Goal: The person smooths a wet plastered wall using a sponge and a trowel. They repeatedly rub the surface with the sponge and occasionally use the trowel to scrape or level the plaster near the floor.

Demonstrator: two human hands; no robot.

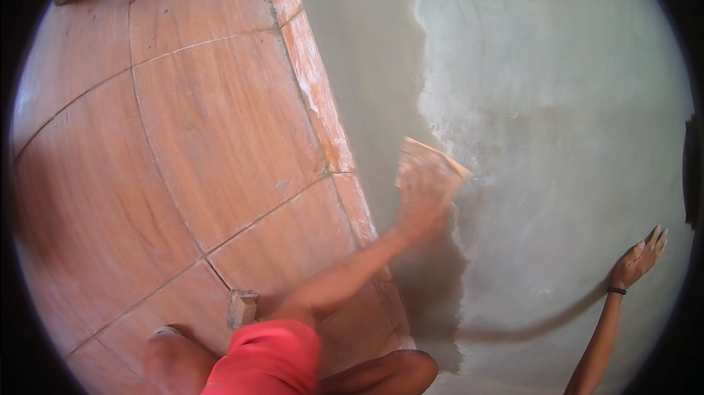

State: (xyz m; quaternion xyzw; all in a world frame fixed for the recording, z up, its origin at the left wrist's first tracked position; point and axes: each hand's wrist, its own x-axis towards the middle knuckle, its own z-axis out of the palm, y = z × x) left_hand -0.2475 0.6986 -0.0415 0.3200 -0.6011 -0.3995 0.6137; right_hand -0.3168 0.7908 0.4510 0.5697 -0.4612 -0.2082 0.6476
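Note:
My left hand (424,197), smeared by motion, lies over a flat tan rectangular pad (419,148) and presses it to the grey plastered wall (528,50). Whether the pad is a wooden float or a sponge cannot be told. It sits at the jagged border between a darker, damp-looking plaster strip (359,35) and the paler plaster. Further right, my right hand (638,261), with a dark bracelet on its wrist, rests against the wall with its fingers stretched out and holds nothing.
Reddish wood-look floor tiles (213,116) spread across the left. A narrow tile skirting (312,72) runs along the foot of the wall. One small greyish block (242,309) stands on the tiles by my left arm, and my bent knee (403,371) is near the wall.

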